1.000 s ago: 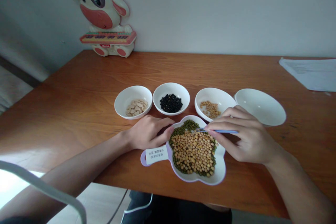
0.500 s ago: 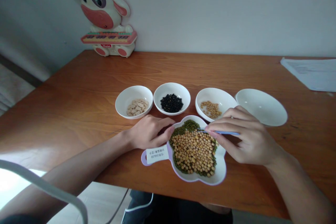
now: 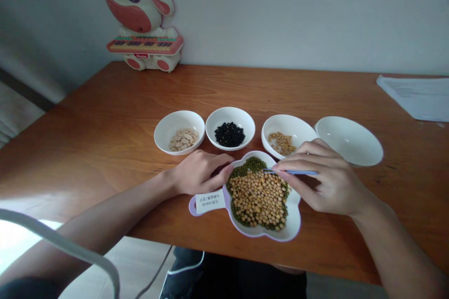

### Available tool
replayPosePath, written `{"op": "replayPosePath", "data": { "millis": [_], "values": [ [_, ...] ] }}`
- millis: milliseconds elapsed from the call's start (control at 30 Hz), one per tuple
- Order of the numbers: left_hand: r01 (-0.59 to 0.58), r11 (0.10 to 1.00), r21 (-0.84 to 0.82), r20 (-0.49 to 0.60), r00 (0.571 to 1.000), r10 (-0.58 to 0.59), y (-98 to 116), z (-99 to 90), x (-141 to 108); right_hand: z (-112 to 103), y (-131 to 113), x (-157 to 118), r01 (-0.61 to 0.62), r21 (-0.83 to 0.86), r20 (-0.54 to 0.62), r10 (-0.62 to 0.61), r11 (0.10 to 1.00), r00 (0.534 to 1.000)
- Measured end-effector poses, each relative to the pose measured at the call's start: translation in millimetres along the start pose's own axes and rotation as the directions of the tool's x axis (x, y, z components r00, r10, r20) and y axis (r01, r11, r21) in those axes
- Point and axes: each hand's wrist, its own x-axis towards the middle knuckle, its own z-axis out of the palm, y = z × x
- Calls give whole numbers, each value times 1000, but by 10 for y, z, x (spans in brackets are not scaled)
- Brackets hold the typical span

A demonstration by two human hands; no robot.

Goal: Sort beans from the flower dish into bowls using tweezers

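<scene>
A flower-shaped white tray [image 3: 293,219] with a lilac rim and a labelled handle holds yellow soybeans [image 3: 257,196] and small green mung beans [image 3: 255,164]. My left hand [image 3: 201,173] grips its left rim between thumb and fingers. Slim blue tweezers [image 3: 298,172] are pinched in my right hand [image 3: 326,177], their metal tips down at the border of the soybeans and mung beans. Whether a bean is between the tips, I cannot tell. Behind my right hand, a white bowl [image 3: 294,126] with a few soybeans is partly covered by my fingers.
Farther left stand a white bowl [image 3: 164,126] of pale flat seeds and a white bowl [image 3: 245,121] of black beans. Another white bowl [image 3: 354,145] is at the right. A cow toy keyboard [image 3: 143,44] and papers [image 3: 417,96] lie toward the back. A grey cable [image 3: 70,245] crosses lower left.
The whole view has shifted slightly, so the tray and bowls appear a little higher. My left hand keeps its grip on the tray; the tweezers stay among the beans with hardly any movement.
</scene>
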Motion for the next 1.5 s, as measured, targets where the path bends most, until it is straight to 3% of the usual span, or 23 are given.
{"op": "replayPosePath", "data": {
  "millis": [1100,1500],
  "values": [
    [-25,999,23,-24,999,25,3,-3,1,12,21,-6,-40,33,-13,40,999,999],
    [-18,1000,18,-15,1000,18,-3,0,-3,-74,9,18,-45,12,-49,45,999,998]
  ]
}}
